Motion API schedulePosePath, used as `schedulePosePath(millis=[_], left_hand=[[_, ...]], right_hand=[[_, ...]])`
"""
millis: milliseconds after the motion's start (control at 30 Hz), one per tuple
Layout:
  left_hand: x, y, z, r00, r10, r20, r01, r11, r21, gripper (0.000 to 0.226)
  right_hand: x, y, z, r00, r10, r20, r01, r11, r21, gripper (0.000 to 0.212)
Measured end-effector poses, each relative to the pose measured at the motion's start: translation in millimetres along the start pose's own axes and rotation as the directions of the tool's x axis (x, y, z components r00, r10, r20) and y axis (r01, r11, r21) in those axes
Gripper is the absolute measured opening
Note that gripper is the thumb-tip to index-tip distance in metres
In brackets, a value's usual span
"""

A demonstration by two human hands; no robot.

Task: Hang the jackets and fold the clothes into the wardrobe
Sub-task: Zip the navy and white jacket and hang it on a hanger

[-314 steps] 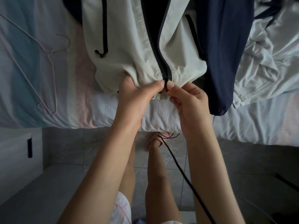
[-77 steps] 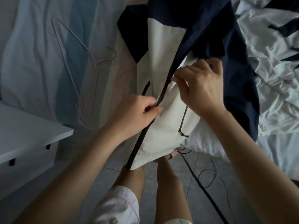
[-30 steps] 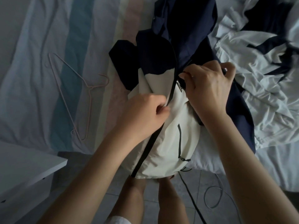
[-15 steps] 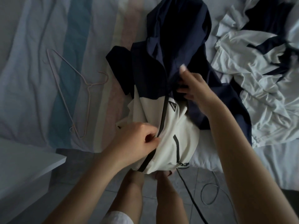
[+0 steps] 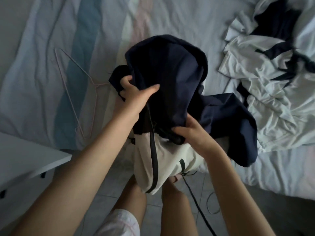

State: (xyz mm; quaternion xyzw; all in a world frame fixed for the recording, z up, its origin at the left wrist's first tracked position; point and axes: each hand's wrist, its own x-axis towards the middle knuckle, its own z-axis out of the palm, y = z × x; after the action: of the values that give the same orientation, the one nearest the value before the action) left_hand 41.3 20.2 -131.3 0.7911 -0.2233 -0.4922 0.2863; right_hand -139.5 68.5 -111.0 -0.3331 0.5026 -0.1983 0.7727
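Observation:
A navy and cream zip jacket (image 5: 170,79) hangs off the bed's front edge, its zip closed and its cream lower half over the floor. My left hand (image 5: 134,96) grips the navy fabric at the jacket's left shoulder. My right hand (image 5: 192,133) grips the navy cloth at the right, near the top of the zip. A thin pink wire hanger (image 5: 76,92) lies flat on the striped sheet to the left of the jacket.
The bed (image 5: 42,57) has a pastel striped sheet. A rumpled white and navy garment (image 5: 265,72) lies at the right. A white bedside table (image 5: 25,160) stands at the lower left. A black cable (image 5: 196,201) trails over the tiled floor by my legs.
The zip was run up the jacket. My left hand moved from the zip to the left shoulder, and my right hand dropped from the collar to grip cloth by the zip's top.

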Motion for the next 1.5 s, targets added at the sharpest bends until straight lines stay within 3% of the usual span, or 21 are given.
schedulePosePath(millis=[67,133,200,267,334,400,501,567,634,667,734,834,868,934,968,1034,1135,1201,1268,1368,1502], left_hand=[[-7,6,13,0.997,-0.072,-0.041,0.061,0.974,-0.219,0.067],[-31,16,15,0.997,-0.045,-0.057,0.026,0.956,-0.291,0.052],[-71,27,4,0.995,0.09,-0.033,-0.096,0.95,-0.296,0.043],[-101,24,-12,0.989,0.146,0.037,-0.128,0.941,-0.312,0.04],[-137,24,-35,0.99,0.056,0.126,-0.005,0.926,-0.378,0.042],[-149,16,-54,0.976,-0.097,0.196,0.167,0.91,-0.38,0.04],[-175,42,-74,0.96,-0.178,0.217,0.244,0.911,-0.333,0.027],[-187,82,-75,0.975,-0.082,0.207,0.152,0.925,-0.349,0.027],[-215,154,-77,0.975,0.156,0.156,-0.081,0.912,-0.403,0.023],[-227,184,-79,0.959,0.263,0.104,-0.194,0.88,-0.433,0.02],[-267,263,-92,0.828,0.561,-0.014,-0.495,0.718,-0.49,0.013],[-304,327,-118,0.632,0.76,-0.15,-0.71,0.491,-0.504,0.01],[-309,342,-126,0.623,0.762,-0.176,-0.728,0.483,-0.487,0.008],[-307,360,-135,0.636,0.748,-0.191,-0.743,0.525,-0.415,0.005],[-303,362,-137,0.68,0.713,-0.171,-0.704,0.57,-0.424,0.005],[-302,368,-140,0.721,0.686,-0.095,-0.643,0.612,-0.46,0.006],[-308,382,-148,0.617,0.783,-0.085,-0.746,0.547,-0.38,0.018],[-315,392,-151,0.575,0.815,-0.074,-0.732,0.471,-0.493,0.009],[-317,399,-155,0.53,0.848,-0.019,-0.681,0.412,-0.606,0.016],[-305,399,-158,0.445,0.884,0.142,-0.693,0.441,-0.57,0.035],[-283,394,-166,0.327,0.876,0.353,-0.531,0.48,-0.698,0.054]], right_hand=[[-23,-3,-7,0.998,0.069,0.011,-0.068,0.992,-0.103,0.032],[-47,-10,-11,0.99,0.105,-0.088,-0.117,0.983,-0.141,0.025],[-72,-20,-17,0.957,0.081,-0.277,-0.097,0.994,-0.045,0.018],[-84,-18,-25,0.87,0.098,-0.484,-0.04,0.991,0.129,0.019],[-115,-27,-35,0.761,0.145,-0.633,0.013,0.971,0.238,0.02],[-133,-26,-45,0.682,0.175,-0.71,-0.035,0.978,0.207,0.022],[-172,-58,-50,0.677,0.17,-0.716,-0.017,0.976,0.217,0.02],[-183,-96,-52,0.709,0.053,-0.704,0.037,0.993,0.112,0.019],[-206,-167,-50,0.697,-0.205,-0.687,0.189,0.977,-0.1,0.017],[-218,-199,-46,0.652,-0.349,-0.673,0.256,0.937,-0.238,0.017],[-264,-282,-35,0.491,-0.668,-0.559,0.484,0.743,-0.463,0.02],[-310,-348,-32,0.245,-0.841,-0.482,0.674,0.505,-0.539,0.03],[-316,-361,-37,0.229,-0.814,-0.534,0.683,0.525,-0.508,0.024],[-313,-375,-47,0.29,-0.727,-0.623,0.617,0.64,-0.459,0.008],[-309,-375,-51,0.342,-0.676,-0.653,0.555,0.706,-0.44,0.009],[-305,-377,-49,0.374,-0.662,-0.649,0.507,0.732,-0.455,0.017],[-310,-394,-26,0.365,-0.719,-0.591,0.572,0.675,-0.467,0.017],[-314,-407,-16,0.382,-0.738,-0.556,0.651,0.642,-0.405,0.021],[-315,-415,-11,0.492,-0.73,-0.474,0.622,0.676,-0.394,0.045],[-308,-421,3,0.611,-0.665,-0.429,0.514,0.746,-0.424,0.041],[-298,-431,22,0.55,-0.623,-0.557,0.578,0.764,-0.284,0.036]])
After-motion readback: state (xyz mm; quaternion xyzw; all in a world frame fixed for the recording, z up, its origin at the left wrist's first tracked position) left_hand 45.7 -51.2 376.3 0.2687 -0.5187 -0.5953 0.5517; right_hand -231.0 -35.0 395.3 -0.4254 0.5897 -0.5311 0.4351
